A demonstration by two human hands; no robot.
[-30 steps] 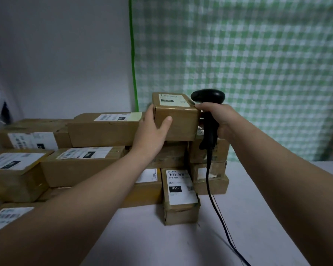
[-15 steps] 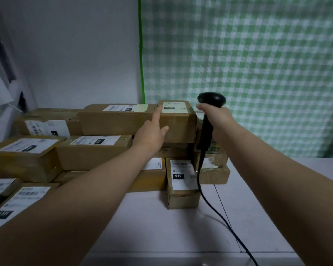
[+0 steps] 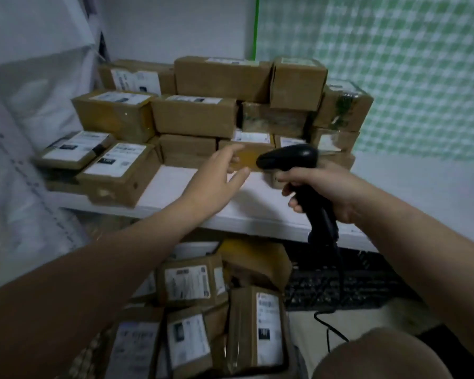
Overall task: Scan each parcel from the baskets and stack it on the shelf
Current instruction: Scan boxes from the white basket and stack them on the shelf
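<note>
At frame centre a black scanner [image 3: 288,157] is gripped by the right hand [image 3: 326,188]. The left hand [image 3: 214,181] is held just left of it, fingers relaxed. Stacked parcels [image 3: 222,80] are seen on the white shelf [image 3: 257,206] behind, and loose parcels [image 3: 188,283] at lower centre.

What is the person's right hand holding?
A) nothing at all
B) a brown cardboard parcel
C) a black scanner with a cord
C: the right hand is curled round the handle of the black handheld barcode scanner, and no parcel is in it.
</note>
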